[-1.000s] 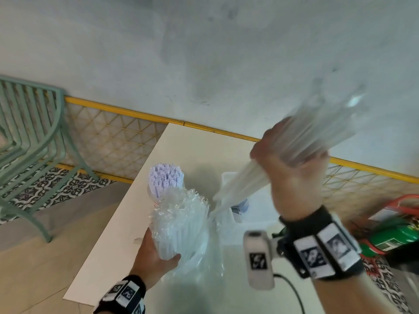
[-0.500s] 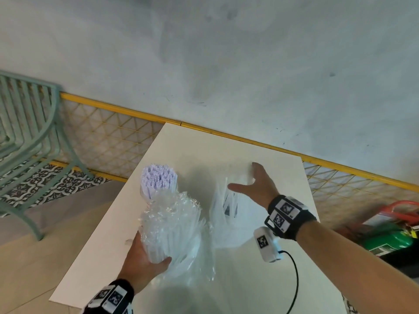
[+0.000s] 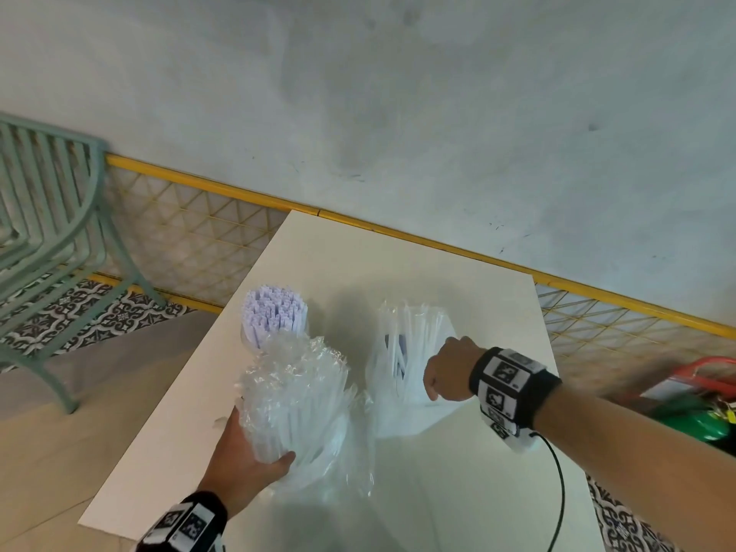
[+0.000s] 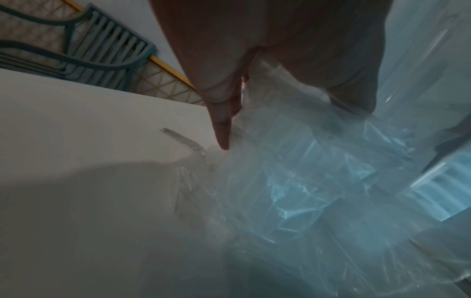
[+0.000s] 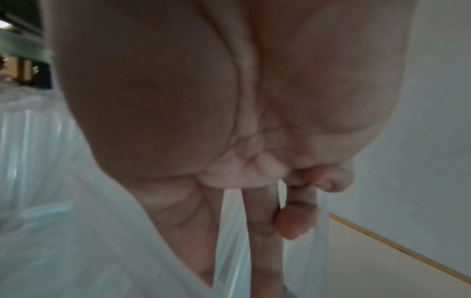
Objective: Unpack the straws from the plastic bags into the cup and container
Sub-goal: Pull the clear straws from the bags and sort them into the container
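A person's left hand (image 3: pixel 247 458) is gripping the bagged straws (image 3: pixel 296 396) upright on the counter (image 3: pixel 330 253) while the right hand (image 3: pixel 446 370) is pinching straws in the container (image 3: pixel 406 376), likely settling them before drawing more from the bag.

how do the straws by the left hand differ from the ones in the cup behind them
The straws in the bag are wrapped in crinkled clear plastic and held by the left hand; the straws in the cup stand unwrapped and untouched. The bagged ones look white, the cup's pale lilac. Both bundles stand upright on the white table.
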The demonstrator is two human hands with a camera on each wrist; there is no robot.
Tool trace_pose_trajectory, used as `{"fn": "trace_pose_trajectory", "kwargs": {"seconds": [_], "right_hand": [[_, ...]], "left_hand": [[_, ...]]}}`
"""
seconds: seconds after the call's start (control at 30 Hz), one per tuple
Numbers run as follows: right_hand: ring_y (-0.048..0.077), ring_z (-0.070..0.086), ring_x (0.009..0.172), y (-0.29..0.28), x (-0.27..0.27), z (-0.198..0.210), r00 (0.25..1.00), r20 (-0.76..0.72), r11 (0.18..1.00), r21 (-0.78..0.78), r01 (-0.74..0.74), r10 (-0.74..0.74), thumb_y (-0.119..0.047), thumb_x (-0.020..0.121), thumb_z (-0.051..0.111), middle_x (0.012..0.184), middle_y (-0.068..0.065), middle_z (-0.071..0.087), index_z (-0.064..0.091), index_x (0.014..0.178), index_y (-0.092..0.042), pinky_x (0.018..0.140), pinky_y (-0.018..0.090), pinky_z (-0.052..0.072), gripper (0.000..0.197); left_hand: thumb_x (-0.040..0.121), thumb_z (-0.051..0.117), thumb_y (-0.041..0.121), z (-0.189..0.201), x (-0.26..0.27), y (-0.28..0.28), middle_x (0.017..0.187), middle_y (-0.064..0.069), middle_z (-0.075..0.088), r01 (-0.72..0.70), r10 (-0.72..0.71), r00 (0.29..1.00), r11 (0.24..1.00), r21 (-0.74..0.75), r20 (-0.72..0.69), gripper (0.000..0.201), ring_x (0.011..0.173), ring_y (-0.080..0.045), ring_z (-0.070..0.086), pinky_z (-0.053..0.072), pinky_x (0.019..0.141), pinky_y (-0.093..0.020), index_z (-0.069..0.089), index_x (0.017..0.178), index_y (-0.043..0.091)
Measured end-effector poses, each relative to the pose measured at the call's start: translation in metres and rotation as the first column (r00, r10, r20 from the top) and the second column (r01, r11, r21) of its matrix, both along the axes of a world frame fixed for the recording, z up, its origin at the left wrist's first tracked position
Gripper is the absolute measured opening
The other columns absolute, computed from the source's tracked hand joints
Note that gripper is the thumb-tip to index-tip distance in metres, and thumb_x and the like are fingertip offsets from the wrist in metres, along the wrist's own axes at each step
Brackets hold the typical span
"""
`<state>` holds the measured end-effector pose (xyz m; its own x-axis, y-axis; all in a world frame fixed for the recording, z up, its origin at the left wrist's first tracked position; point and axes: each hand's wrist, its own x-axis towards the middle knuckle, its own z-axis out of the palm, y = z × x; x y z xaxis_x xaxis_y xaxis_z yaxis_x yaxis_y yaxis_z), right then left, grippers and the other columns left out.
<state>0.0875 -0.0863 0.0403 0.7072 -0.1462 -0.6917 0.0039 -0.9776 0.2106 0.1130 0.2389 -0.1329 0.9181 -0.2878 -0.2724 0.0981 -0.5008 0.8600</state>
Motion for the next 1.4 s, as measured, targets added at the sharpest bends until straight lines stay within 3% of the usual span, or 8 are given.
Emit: {"fn": "trace_pose_trajectory", "kwargs": {"seconds": [0.2,0.33,0.47,0.57,0.73,0.87,1.07,1.4], "right_hand": [[0.024,0.04,0.132,0.002,0.019,-0.023,0.975,-0.22,0.976,-0.21,-0.048,0.0,-0.037,0.097,0.044,0.136,-0.001,0.053,0.055,0.132,-0.029,0.112,0.052,0.012,0.038],[0.024,0.056,0.112,0.001,0.017,-0.025,0.974,-0.225,0.969,-0.238,-0.066,0.011,-0.023,0.09,0.047,0.105,0.004,0.064,0.064,0.111,-0.015,0.115,0.063,0.002,0.027],[0.018,0.058,0.091,0.005,0.018,0.003,0.98,-0.191,0.991,-0.108,-0.081,0.06,-0.007,0.086,0.052,0.081,-0.004,0.052,0.062,0.102,-0.016,0.108,0.045,0.031,0.021],[0.018,0.057,0.084,0.002,0.026,0.033,0.988,-0.145,0.997,-0.043,-0.068,0.061,-0.008,0.091,0.053,0.095,-0.001,0.062,0.053,0.124,-0.01,0.07,0.027,0.047,0.034],[0.017,0.062,0.091,-0.028,0.039,0.048,0.922,0.354,0.936,0.352,0.023,-0.156,-0.03,0.097,0.056,0.12,0.001,0.063,0.054,0.126,-0.026,0.083,0.028,0.048,0.03],[0.005,0.068,0.085,-0.035,0.023,0.041,0.853,0.381,0.754,0.657,0.021,-0.356,-0.003,0.087,0.059,0.114,-0.008,0.062,0.055,0.122,-0.032,0.074,0.021,0.057,0.045],[0.009,0.059,0.092,-0.027,0.007,0.009,0.977,0.205,0.826,0.56,-0.063,-0.065,-0.007,0.074,0.078,0.119,-0.012,0.056,0.057,0.124,-0.035,0.077,0.02,0.051,0.061],[0.01,0.051,0.107,-0.011,0.008,-0.015,0.983,0.037,0.913,0.366,-0.18,0.18,-0.01,0.081,0.074,0.131,-0.007,0.052,0.062,0.126,-0.029,0.092,0.02,0.041,0.051]], "left_hand": [[0.052,0.086,0.055,-0.004,0.002,-0.002,0.09,0.0,0.06,-0.016,0.021,0.999,0.992,0.124,-0.038,0.102,0.097,-0.011,0.055,0.024,0.097,-0.005,0.049,0.12,-0.011],[0.045,0.071,0.083,-0.022,0.004,0.0,0.076,-0.003,0.057,0.012,0.0,0.998,0.985,0.175,-0.069,0.123,0.093,-0.012,0.056,0.021,0.109,-0.012,0.047,0.108,-0.02],[0.047,0.076,0.064,-0.018,0.004,-0.004,0.08,-0.002,0.057,0.031,-0.022,0.998,0.987,0.157,-0.057,0.112,0.098,-0.012,0.052,0.021,0.098,-0.009,0.045,0.119,-0.015],[0.053,0.083,0.054,-0.013,0.004,-0.004,0.088,-0.001,0.058,0.009,0.006,0.996,0.985,0.172,-0.084,0.102,0.103,-0.011,0.049,0.018,0.097,-0.006,0.046,0.118,-0.016],[0.046,0.071,0.081,-0.022,0.003,-0.001,0.076,-0.007,0.056,-0.024,0.041,0.995,0.984,0.176,-0.091,0.122,0.102,-0.015,0.054,0.006,0.096,0.005,0.046,0.105,-0.023],[0.039,0.066,0.089,-0.024,0.004,0.003,0.082,-0.007,0.056,-0.003,0.017,0.997,0.984,0.176,-0.076,0.132,0.106,-0.021,0.056,0.02,0.104,-0.015,0.045,0.105,-0.023],[0.057,0.092,0.023,0.014,-0.004,-0.009,0.105,-0.007,0.051,-0.055,0.055,0.998,0.996,0.066,0.009,0.105,0.109,-0.024,0.052,0.033,0.103,-0.025,0.031,0.14,0.003],[0.051,0.088,0.043,0.024,-0.006,-0.006,0.121,-0.016,0.056,-0.025,0.03,0.996,0.998,0.06,-0.079,0.118,0.119,-0.029,0.052,0.034,0.111,-0.033,0.025,0.142,0.005]]}}
